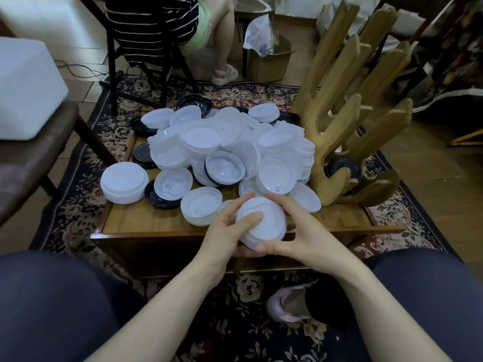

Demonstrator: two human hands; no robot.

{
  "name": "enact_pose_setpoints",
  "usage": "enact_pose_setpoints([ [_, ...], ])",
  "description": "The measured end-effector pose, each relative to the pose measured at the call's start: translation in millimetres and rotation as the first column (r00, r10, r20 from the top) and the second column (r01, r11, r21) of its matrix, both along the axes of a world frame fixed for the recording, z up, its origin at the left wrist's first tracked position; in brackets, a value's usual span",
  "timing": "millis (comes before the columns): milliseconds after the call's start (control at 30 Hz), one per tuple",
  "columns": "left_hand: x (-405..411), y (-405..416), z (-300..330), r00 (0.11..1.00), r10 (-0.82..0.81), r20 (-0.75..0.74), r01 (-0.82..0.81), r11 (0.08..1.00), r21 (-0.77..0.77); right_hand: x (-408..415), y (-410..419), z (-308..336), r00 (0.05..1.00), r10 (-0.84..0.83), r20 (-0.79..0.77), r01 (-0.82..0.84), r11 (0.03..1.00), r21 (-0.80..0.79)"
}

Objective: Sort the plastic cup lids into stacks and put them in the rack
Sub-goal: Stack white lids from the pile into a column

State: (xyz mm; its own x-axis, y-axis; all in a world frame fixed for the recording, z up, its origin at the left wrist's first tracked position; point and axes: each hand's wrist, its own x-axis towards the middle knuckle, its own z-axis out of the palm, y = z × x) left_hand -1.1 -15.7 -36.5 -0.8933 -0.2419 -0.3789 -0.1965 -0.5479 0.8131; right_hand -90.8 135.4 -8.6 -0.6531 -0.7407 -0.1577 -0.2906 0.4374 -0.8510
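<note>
Barely started: we grip a small stack of white lids (262,226) over the near table (146,226) edge, left hand (224,231) and right hand (300,236) fingers clasped around it. Big pile (224,147) unsorted; wooden rack (350,121) nearly bare.

place: home living room | cues: floral rug (78,205), low wooden table (146,226), chair (125,48)
</note>
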Motion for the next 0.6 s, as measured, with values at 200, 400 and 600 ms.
enact_pose_setpoints([
  [200,2.2,-0.2,1.3,0.999,0.046,-0.013,-0.046,0.999,-0.017,-10.0,5.5,-1.9,0.998,0.045,0.033,-0.045,0.999,-0.004],
  [400,0.3,-4.0,1.1,0.991,0.129,-0.028,-0.13,0.991,-0.023,-41.9,12.6,-16.7,0.842,-0.37,-0.393,0.481,0.844,0.238],
  [600,0.8,-6.6,0.9,0.989,0.146,-0.009,-0.146,0.989,-0.013,-44.8,2.9,-41.8,0.777,-0.241,-0.581,0.537,0.735,0.414],
])
